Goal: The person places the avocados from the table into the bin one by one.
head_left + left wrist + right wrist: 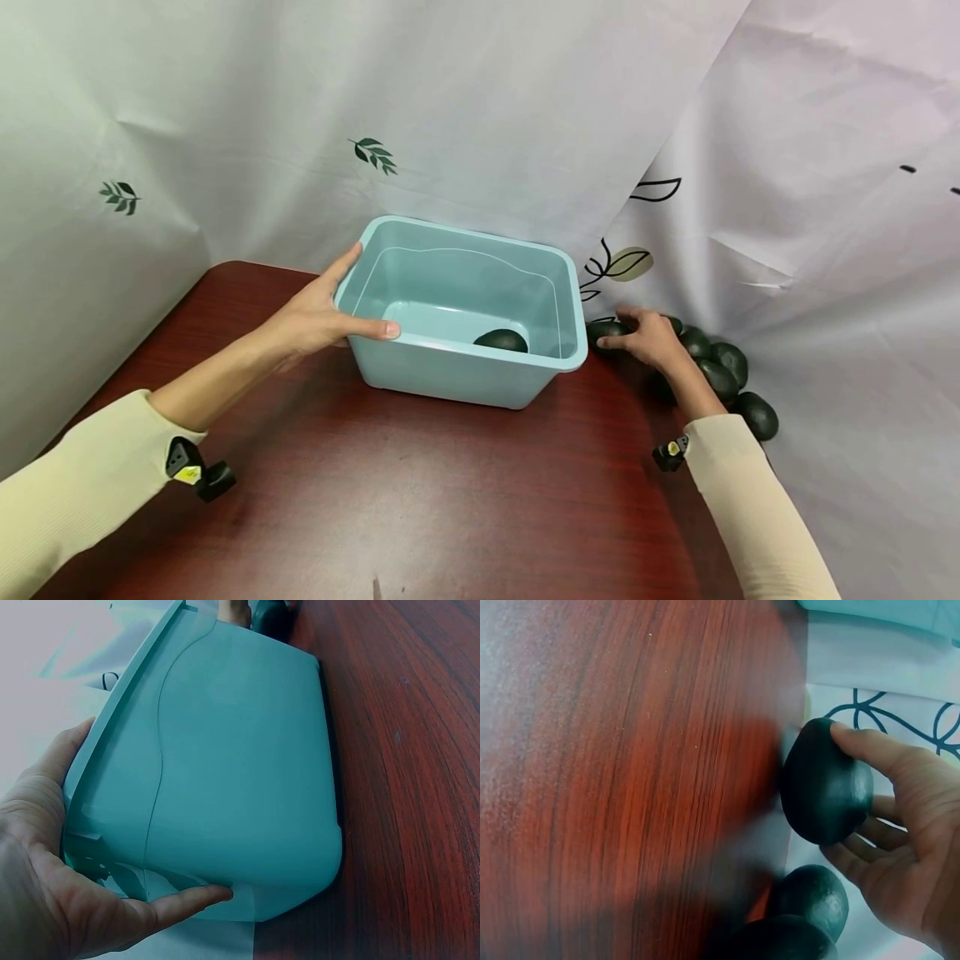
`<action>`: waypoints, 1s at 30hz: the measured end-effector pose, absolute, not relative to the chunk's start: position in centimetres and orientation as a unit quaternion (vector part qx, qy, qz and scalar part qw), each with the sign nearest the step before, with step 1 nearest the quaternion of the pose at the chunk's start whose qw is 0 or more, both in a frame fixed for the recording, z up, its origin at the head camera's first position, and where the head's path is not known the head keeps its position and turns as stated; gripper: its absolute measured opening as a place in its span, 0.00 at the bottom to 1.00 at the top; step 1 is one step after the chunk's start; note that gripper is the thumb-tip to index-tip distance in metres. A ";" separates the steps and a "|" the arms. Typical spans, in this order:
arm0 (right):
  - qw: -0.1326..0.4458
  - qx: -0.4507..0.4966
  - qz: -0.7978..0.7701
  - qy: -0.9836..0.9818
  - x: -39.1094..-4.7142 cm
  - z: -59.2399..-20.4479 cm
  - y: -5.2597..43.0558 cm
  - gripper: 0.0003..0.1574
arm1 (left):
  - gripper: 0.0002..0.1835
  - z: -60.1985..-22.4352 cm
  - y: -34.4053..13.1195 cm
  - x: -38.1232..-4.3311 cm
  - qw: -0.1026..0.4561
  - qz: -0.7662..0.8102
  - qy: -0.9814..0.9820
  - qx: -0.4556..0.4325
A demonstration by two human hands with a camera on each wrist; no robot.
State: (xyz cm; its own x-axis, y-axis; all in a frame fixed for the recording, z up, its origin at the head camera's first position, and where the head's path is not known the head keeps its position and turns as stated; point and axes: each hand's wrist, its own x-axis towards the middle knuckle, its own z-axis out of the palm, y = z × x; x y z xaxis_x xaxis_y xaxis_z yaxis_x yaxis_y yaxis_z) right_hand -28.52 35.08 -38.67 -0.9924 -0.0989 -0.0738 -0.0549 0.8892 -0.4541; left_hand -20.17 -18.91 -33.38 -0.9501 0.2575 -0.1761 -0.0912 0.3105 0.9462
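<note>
A light blue plastic bin [450, 375] stands on the table near the back cloth. My left hand [311, 317] grips its left end, thumb on the front rim and fingers at the left rim. The left wrist view shows that hand [82, 892] spread around the corner of the bin [240, 750]. One dark green avocado [502, 340] lies inside on the floor of the bin, partly hidden by the front wall. To the right of the bin, my right hand [648, 337] holds another avocado [826, 784] between thumb and fingers.
Several more avocados [718, 379] are heaped at the table's right edge, beneath and behind the right forearm. The dark red wooden table [450, 483] has a rounded right edge. Light cloth [480, 108] with leaf prints hangs behind the bin and along both sides.
</note>
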 end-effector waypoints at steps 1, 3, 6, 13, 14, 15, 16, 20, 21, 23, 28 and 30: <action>0.050 -0.039 -0.227 0.972 -28.5 -38.7 35.1 0.56 | 0.78 -33.4 -18.9 -20.2 0.149 0.585 0.796 0.052; 0.053 -0.039 -0.220 0.973 -28.5 -38.7 35.1 0.56 | 0.78 -33.4 -18.9 -20.2 0.149 0.585 0.796 0.053; 0.054 -0.041 -0.214 0.975 -28.4 -38.8 35.2 0.55 | 0.78 -33.3 -18.9 -20.2 0.148 0.584 0.796 0.053; 0.065 -0.044 -0.203 0.976 -28.1 -38.6 35.4 0.56 | 0.78 -33.2 -18.9 -20.2 0.146 0.583 0.797 0.050; 0.069 -0.043 -0.203 0.976 -28.0 -38.6 35.4 0.57 | 0.77 -33.2 -18.8 -20.2 0.146 0.585 0.796 0.051; 0.073 -0.042 -0.203 0.976 -28.0 -38.5 35.4 0.57 | 0.77 -33.2 -18.8 -20.2 0.147 0.586 0.795 0.050; 0.077 -0.042 -0.204 0.975 -27.9 -38.4 35.4 0.57 | 0.78 -33.2 -18.8 -20.2 0.148 0.587 0.795 0.051; 0.083 -0.045 -0.205 0.974 -27.8 -38.3 35.4 0.57 | 0.77 -33.3 -18.9 -20.2 0.149 0.591 0.791 0.051; 0.082 -0.046 -0.206 0.974 -27.8 -38.4 35.5 0.57 | 0.78 -33.3 -18.9 -20.2 0.150 0.591 0.791 0.051; 0.080 -0.046 -0.209 0.974 -27.7 -38.5 35.5 0.57 | 0.77 -33.3 -18.9 -20.2 0.150 0.592 0.790 0.050; 0.070 -0.038 -0.215 0.973 -27.5 -38.8 35.8 0.57 | 0.77 -33.4 -18.9 -20.1 0.151 0.593 0.789 0.051; 0.063 -0.037 -0.215 0.974 -27.4 -39.0 35.8 0.57 | 0.77 -33.4 -18.9 -20.1 0.152 0.594 0.788 0.051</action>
State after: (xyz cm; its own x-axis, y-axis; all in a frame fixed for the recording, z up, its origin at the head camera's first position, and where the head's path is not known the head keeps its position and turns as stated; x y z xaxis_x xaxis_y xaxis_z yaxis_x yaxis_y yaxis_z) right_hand -27.38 35.82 -38.96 -0.9893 -0.0994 -0.1064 -0.0454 0.9049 -0.4233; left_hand -20.13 -18.86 -33.38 -0.9488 0.2603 -0.1792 -0.1004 0.2891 0.9520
